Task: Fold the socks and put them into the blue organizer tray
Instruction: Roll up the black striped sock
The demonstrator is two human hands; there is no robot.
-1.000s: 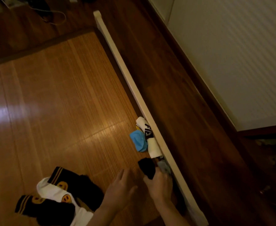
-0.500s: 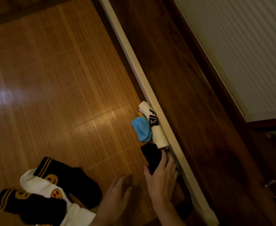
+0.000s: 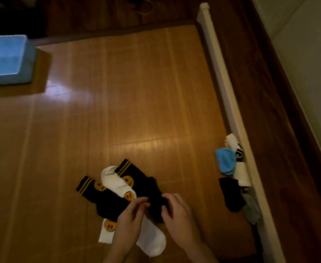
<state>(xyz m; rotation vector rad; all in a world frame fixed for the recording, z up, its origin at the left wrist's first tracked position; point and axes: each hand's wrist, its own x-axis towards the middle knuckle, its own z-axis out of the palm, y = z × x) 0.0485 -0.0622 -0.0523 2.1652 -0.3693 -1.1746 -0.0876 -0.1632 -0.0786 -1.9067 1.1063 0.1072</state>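
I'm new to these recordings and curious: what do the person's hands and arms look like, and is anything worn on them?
Both are bare: the left hand and right hand wear no gloves, and no sleeve covers either forearm. No ring or watch shows, though the picture is dim.

Bamboo mat [image 3: 137, 92] — white rail [image 3: 222, 82], perhaps

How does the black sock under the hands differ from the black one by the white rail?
The striped black sock has yellow cuff stripes and a smiley patch; the plain black sock shows neither. The striped one lies stretched out across white socks, held by the right hand; the plain one is a compact bundle, untouched. Both are black.
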